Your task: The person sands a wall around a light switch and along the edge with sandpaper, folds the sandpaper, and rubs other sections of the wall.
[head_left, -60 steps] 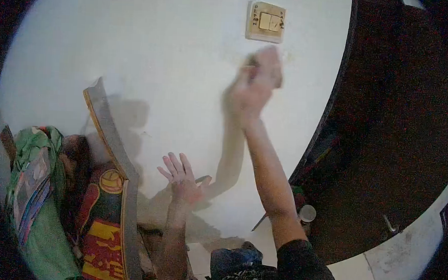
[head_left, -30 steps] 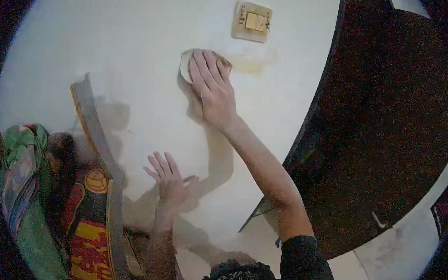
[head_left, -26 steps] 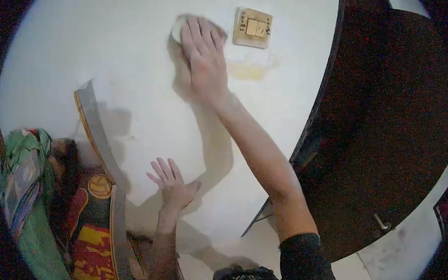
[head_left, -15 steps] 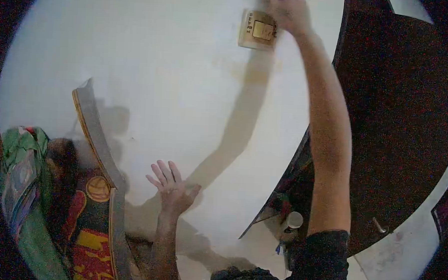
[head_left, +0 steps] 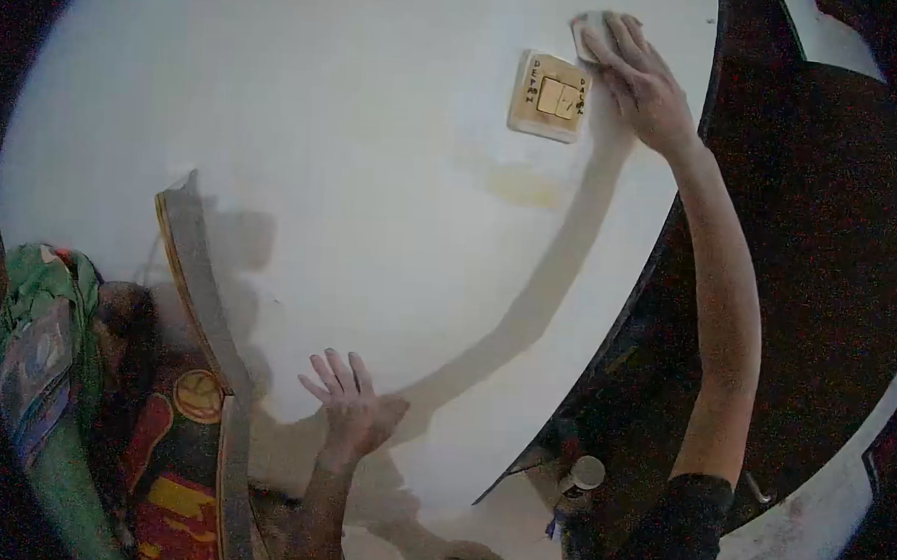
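Note:
A pale cloth or pad (head_left: 588,38) lies under the fingers of my right hand (head_left: 645,86), pressed on the white wall (head_left: 374,157). That hand is just up and right of a beige double light switch (head_left: 553,96) with dark handwritten letters on both sides. Below the switch, a faint yellowish stain (head_left: 523,186) marks the wall. Lower down, my left hand (head_left: 353,406) rests against the wall with its fingers spread and nothing in it.
On the left, a grey panel edge (head_left: 200,279) sticks out beside a red, yellow and black cloth (head_left: 173,508) and hanging green clothes (head_left: 63,293). A dark door (head_left: 810,256) with a metal handle (head_left: 760,489) fills the right. A white round lid (head_left: 587,473) shows low down.
My right hand has moved with the pad from left of the switch, over its top, to its upper right. My left hand stays in place on the wall while the view shifts slightly.

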`<action>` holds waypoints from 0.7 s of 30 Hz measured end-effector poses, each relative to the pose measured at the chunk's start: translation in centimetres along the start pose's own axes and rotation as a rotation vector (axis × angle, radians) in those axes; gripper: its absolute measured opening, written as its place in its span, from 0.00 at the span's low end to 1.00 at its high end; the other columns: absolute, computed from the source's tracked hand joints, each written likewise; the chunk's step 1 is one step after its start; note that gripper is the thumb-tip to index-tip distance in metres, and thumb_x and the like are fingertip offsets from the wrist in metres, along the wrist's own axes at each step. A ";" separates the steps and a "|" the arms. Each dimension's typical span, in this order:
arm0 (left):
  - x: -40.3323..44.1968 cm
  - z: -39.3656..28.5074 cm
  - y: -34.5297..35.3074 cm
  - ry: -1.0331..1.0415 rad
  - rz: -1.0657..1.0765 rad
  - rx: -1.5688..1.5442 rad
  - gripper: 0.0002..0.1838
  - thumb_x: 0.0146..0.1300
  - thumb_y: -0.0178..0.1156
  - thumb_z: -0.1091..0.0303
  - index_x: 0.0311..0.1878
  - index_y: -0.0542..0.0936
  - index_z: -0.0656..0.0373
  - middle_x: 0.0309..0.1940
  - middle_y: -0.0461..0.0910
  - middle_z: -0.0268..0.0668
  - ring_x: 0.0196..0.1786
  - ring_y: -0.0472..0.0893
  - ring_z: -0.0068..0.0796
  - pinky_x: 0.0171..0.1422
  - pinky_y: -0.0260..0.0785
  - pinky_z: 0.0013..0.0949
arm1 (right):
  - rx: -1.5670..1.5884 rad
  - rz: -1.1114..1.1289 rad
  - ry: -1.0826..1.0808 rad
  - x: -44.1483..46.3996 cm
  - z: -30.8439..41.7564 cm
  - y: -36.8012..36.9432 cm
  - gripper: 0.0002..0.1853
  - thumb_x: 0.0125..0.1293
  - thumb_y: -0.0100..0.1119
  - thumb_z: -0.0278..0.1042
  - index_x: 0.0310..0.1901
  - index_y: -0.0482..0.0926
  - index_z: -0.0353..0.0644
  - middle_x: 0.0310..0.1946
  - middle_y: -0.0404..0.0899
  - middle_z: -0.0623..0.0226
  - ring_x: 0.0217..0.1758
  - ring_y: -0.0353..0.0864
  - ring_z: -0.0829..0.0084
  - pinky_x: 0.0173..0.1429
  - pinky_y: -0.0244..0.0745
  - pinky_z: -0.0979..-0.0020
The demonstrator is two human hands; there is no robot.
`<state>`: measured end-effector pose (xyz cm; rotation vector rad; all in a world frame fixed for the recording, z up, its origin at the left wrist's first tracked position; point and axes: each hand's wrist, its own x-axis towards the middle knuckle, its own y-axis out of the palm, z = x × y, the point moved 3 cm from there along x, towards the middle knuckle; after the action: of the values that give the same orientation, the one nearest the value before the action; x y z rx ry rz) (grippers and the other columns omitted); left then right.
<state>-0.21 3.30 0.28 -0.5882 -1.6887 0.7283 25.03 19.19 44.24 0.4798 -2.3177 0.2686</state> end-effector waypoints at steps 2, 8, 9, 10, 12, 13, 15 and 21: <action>0.0 -1.0 -1.1 0.047 -0.033 0.002 0.57 0.53 0.59 0.35 0.67 0.53 0.80 0.67 0.42 0.78 0.70 0.35 0.80 0.62 0.20 0.82 | -0.069 0.003 -0.058 1.6 -0.6 -2.7 0.25 0.68 0.49 0.39 0.67 0.65 0.64 0.72 0.55 0.68 0.75 0.52 0.60 0.76 0.54 0.58; 0.2 -1.0 -1.5 0.070 -0.011 -0.006 0.54 0.52 0.60 0.36 0.67 0.57 0.74 0.68 0.45 0.73 0.70 0.38 0.79 0.62 0.25 0.83 | -0.125 0.164 -0.082 -1.0 -1.4 -3.3 0.28 0.64 0.51 0.35 0.66 0.66 0.67 0.73 0.54 0.66 0.75 0.54 0.58 0.73 0.58 0.57; 0.2 -1.1 -1.6 0.066 -0.019 -0.038 0.54 0.52 0.60 0.36 0.67 0.57 0.75 0.68 0.45 0.73 0.70 0.38 0.79 0.62 0.25 0.83 | -0.204 0.214 -0.051 -1.9 -2.0 -3.2 0.28 0.64 0.51 0.34 0.67 0.66 0.66 0.73 0.54 0.66 0.75 0.54 0.58 0.74 0.58 0.57; 0.2 -1.2 -1.4 0.056 -0.032 -0.064 0.54 0.52 0.60 0.36 0.67 0.56 0.75 0.68 0.45 0.73 0.70 0.38 0.80 0.61 0.25 0.83 | -0.176 0.215 -0.049 -2.0 -1.7 -3.5 0.28 0.64 0.52 0.33 0.66 0.66 0.65 0.73 0.54 0.66 0.75 0.53 0.58 0.74 0.57 0.57; 0.3 -1.4 -1.2 0.035 -0.027 -0.099 0.54 0.52 0.60 0.37 0.68 0.56 0.75 0.67 0.45 0.73 0.70 0.38 0.80 0.61 0.25 0.84 | -0.120 0.218 -0.025 -1.9 -1.3 -4.2 0.28 0.63 0.53 0.31 0.66 0.68 0.63 0.72 0.55 0.67 0.75 0.52 0.57 0.75 0.57 0.56; 0.5 -1.7 -1.5 0.021 -0.012 -0.108 0.54 0.53 0.60 0.37 0.68 0.55 0.75 0.67 0.44 0.74 0.70 0.37 0.81 0.60 0.25 0.84 | -0.144 0.212 -0.058 -1.0 -1.4 -4.2 0.29 0.62 0.54 0.31 0.66 0.68 0.63 0.72 0.56 0.67 0.75 0.52 0.58 0.75 0.57 0.56; 0.5 -1.8 -1.5 0.010 0.004 -0.125 0.54 0.53 0.60 0.37 0.68 0.54 0.75 0.67 0.44 0.74 0.69 0.36 0.81 0.60 0.25 0.84 | -0.187 0.215 -0.109 -0.1 -1.6 -4.6 0.30 0.60 0.55 0.29 0.65 0.68 0.64 0.72 0.57 0.68 0.75 0.53 0.59 0.75 0.57 0.56; 0.3 -2.1 -2.5 0.038 -0.002 -0.193 0.54 0.54 0.59 0.38 0.68 0.52 0.77 0.67 0.41 0.75 0.69 0.34 0.81 0.60 0.23 0.83 | -0.336 0.167 -0.283 6.9 1.5 -6.2 0.30 0.64 0.51 0.39 0.68 0.60 0.71 0.73 0.54 0.68 0.76 0.50 0.63 0.75 0.55 0.55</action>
<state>1.75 2.13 2.65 -0.7305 -1.7351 0.5525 22.10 11.29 48.43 0.1632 -2.6155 -0.1205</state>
